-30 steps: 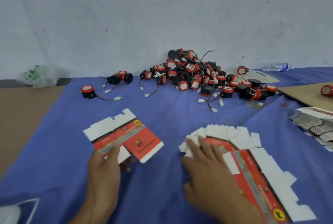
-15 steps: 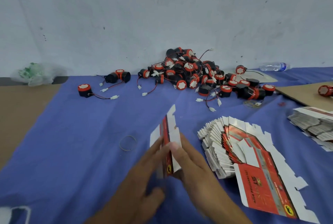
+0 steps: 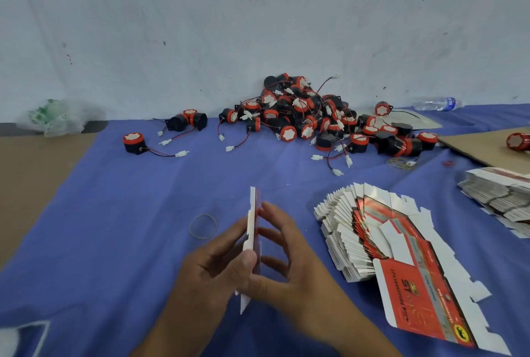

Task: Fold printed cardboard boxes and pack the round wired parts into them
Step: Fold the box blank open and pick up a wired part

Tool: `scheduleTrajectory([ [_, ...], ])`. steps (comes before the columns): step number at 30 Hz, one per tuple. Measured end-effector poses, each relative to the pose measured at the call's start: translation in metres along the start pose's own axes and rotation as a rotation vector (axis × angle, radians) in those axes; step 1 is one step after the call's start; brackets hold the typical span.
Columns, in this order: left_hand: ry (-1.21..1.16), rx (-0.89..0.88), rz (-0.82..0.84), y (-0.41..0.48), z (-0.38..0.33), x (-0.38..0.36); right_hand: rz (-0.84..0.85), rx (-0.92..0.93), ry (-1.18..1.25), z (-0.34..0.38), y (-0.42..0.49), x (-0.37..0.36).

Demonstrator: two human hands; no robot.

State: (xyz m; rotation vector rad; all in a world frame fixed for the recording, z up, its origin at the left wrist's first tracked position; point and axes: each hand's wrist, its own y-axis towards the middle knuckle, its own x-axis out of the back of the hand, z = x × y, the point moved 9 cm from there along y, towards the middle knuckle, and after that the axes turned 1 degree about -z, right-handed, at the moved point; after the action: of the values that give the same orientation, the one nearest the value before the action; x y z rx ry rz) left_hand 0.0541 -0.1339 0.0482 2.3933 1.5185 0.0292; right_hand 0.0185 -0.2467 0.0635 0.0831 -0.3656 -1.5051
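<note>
Here L hand (image 3: 218, 266), R hand (image 3: 291, 266) pinch flat box (image 3: 252, 207).

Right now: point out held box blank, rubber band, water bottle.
held box blank (image 3: 251, 207), head view, white upper edge.
rubber band (image 3: 204, 215), head view, top of loop.
water bottle (image 3: 436, 103), head view, clear body.

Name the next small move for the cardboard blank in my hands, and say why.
Probably press the flat red-and-white printed cardboard blank open into a sleeve: it stands edge-on and collapsed, pinched between left hand and right hand, so no round black-and-red wired part fits yet.
</note>
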Motion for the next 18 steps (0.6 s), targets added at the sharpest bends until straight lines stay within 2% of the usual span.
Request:
scheduleTrajectory([
  [6,-0.020,0.022,0.051,0.000,-0.004,-0.004,-0.021,0.031,-0.008,0.002,0.004,0.005],
  [11,0.184,-0.060,0.034,-0.003,-0.017,-0.005,-0.079,0.056,-0.073,0.003,0.002,0.011],
  [13,0.236,-0.094,-0.030,-0.004,-0.022,-0.004,-0.105,0.044,-0.216,0.004,0.001,0.009],
  [15,0.347,-0.155,-0.131,-0.007,-0.027,-0.001,-0.188,0.062,-0.503,0.014,-0.001,0.009],
  [18,0.494,-0.194,-0.281,-0.011,-0.029,0.006,-0.339,0.283,-0.874,0.039,-0.007,0.006],
])
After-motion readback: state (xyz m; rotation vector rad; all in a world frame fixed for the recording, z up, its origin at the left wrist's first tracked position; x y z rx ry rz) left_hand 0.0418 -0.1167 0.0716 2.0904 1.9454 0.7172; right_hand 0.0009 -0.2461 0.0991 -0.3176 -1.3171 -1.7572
